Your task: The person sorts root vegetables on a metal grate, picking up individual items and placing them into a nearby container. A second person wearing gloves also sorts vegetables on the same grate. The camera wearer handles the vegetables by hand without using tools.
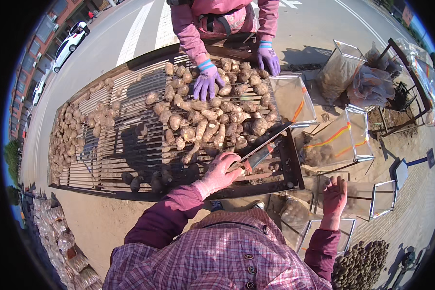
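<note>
My left hand [221, 172], in a pale pink glove, is over the near right part of a slatted metal sorting table [130, 105]. Its fingers curl at the lower end of a slanting flat bar [264, 145]; whether they grip it cannot be told. Right beside the fingers lies a tool with red and grey parts [257, 157], its kind unclear. Brown taro corms [210, 119] lie heaped just beyond that hand. Out to the right, my right hand [334, 199] is raised with fingers loosely bent apart, holding nothing, above framed mesh bags [355, 197].
Across the table, a co-worker's purple-gloved hands [207, 81] touch the corms and table edge. More corms [65, 134] lie at the left end. Mesh bags on frames [333, 141] crowd the right side. A pile of small corms [362, 264] and filled bags [61, 235] lie on the ground.
</note>
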A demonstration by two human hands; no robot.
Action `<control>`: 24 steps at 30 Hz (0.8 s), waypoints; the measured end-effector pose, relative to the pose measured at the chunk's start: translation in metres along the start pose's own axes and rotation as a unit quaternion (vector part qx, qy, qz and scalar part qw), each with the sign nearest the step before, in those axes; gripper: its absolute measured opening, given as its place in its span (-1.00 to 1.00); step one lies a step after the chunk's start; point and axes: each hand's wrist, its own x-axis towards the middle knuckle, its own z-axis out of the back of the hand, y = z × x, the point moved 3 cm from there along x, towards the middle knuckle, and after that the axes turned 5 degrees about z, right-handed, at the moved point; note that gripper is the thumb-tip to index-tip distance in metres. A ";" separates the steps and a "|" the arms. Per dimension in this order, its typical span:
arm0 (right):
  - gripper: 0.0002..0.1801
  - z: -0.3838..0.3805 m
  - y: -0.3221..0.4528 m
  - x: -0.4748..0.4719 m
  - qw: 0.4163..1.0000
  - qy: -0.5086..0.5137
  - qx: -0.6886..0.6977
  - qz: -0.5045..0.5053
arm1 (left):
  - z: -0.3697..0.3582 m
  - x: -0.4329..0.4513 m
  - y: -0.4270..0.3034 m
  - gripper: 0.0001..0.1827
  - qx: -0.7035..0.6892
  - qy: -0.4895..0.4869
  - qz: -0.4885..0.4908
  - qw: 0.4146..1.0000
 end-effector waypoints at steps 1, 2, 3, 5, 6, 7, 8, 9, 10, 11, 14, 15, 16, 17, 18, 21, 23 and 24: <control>-0.69 -0.054 -0.020 -0.015 0.997 -0.006 -0.070 0.017 | 0.015 -0.007 -0.001 -0.61 0.009 -0.011 0.012 1.000; -0.70 -0.094 -0.041 -0.026 0.994 0.040 -0.102 0.016 | 0.032 -0.014 0.003 -0.63 0.029 -0.017 0.006 0.999; -0.69 -0.127 -0.060 -0.037 0.987 0.086 -0.134 0.018 | 0.052 -0.024 0.007 -0.64 0.046 -0.021 0.001 0.999; -0.71 -0.177 -0.108 -0.053 0.952 0.213 -0.217 0.026 | 0.087 -0.049 0.034 -0.68 0.094 -0.094 -0.022 0.991; -0.73 -0.202 -0.132 -0.064 0.939 0.254 -0.232 0.026 | 0.108 -0.068 0.051 -0.67 0.115 -0.131 0.001 0.985; -0.75 -0.221 -0.153 -0.074 0.925 0.289 -0.245 0.033 | 0.130 -0.085 0.066 -0.66 0.133 -0.160 0.017 0.978; -0.76 -0.235 -0.172 -0.082 0.904 0.332 -0.269 0.026 | 0.153 -0.104 0.080 -0.65 0.161 -0.190 0.042 0.968; -0.76 -0.248 -0.191 -0.090 0.881 0.373 -0.291 0.019 | 0.180 -0.125 0.090 -0.64 0.189 -0.218 0.067 0.955; -0.76 -0.258 -0.208 -0.096 0.824 0.438 -0.353 0.073 | 0.206 -0.147 0.103 -0.59 0.219 -0.233 0.128 0.939; -0.75 -0.263 -0.225 -0.099 0.769 0.480 -0.411 0.100 | 0.230 -0.171 0.118 -0.54 0.244 -0.244 0.185 0.920; -0.78 -0.280 -0.257 -0.115 0.690 0.511 -0.497 0.125 | 0.287 -0.226 0.163 -0.37 0.257 -0.223 0.314 0.886; -0.74 -0.288 -0.261 -0.121 0.600 0.510 -0.598 0.150 | 0.298 -0.234 0.169 -0.28 0.226 -0.190 0.336 0.894; -0.73 -0.289 -0.267 -0.122 0.595 0.515 -0.596 0.159 | 0.303 -0.238 0.177 -0.10 0.161 -0.143 0.410 0.886; -0.73 -0.289 -0.272 -0.121 0.591 0.519 -0.594 0.169 | 0.307 -0.238 0.182 -0.06 0.110 -0.114 0.432 0.888; -0.69 -0.279 -0.280 -0.114 0.629 0.502 -0.579 0.132 | 0.307 -0.228 0.180 -0.01 0.057 -0.080 0.449 0.888; -0.66 -0.271 -0.287 -0.107 0.677 0.466 -0.563 0.086 | 0.293 -0.206 0.189 0.14 0.050 -0.010 0.461 0.886; -0.66 -0.268 -0.286 -0.106 0.672 0.456 -0.573 0.106 | 0.267 -0.188 0.184 0.14 0.002 0.010 0.469 0.883; -0.66 -0.269 -0.284 -0.107 0.671 0.441 -0.587 0.107 | 0.251 -0.180 0.183 0.13 -0.023 -0.007 0.428 0.903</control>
